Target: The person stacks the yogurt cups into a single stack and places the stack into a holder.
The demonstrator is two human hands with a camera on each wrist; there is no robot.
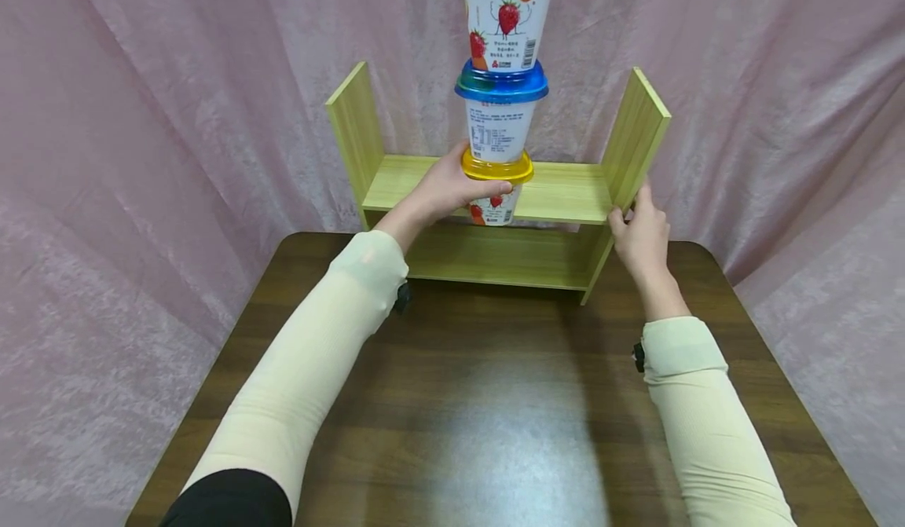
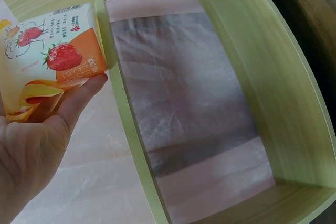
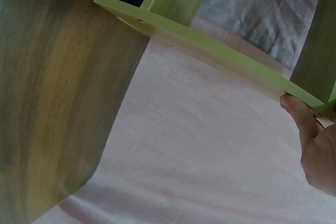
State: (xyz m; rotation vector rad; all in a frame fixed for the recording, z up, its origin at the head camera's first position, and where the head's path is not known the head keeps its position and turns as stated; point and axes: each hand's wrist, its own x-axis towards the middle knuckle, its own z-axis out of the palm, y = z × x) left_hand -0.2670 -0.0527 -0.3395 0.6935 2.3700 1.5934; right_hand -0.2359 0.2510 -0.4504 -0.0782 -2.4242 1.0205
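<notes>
My left hand [image 1: 456, 185] grips the lowest of three stacked cups, its thumb across the front just below the yellow lid. This bottom cup [image 2: 63, 45] is white and orange with printed strawberries, close to the shelf board's edge in the left wrist view. On it stands a cup with a blue lid [image 1: 500, 130], then a larger strawberry cup [image 1: 505, 20] with a yellow lid, cut off by the frame's top. At the right side panel of a light wooden shelf [image 1: 566, 193], my right hand [image 1: 642, 236] holds the panel, thumb at its front edge.
The shelf has two tall side panels [image 1: 357, 130], an upper board and a lower board [image 1: 495, 256], with an open back. It stands at the far edge of a dark brown wooden table [image 1: 481, 386]. Pink curtains [image 1: 177, 118] hang behind and at both sides.
</notes>
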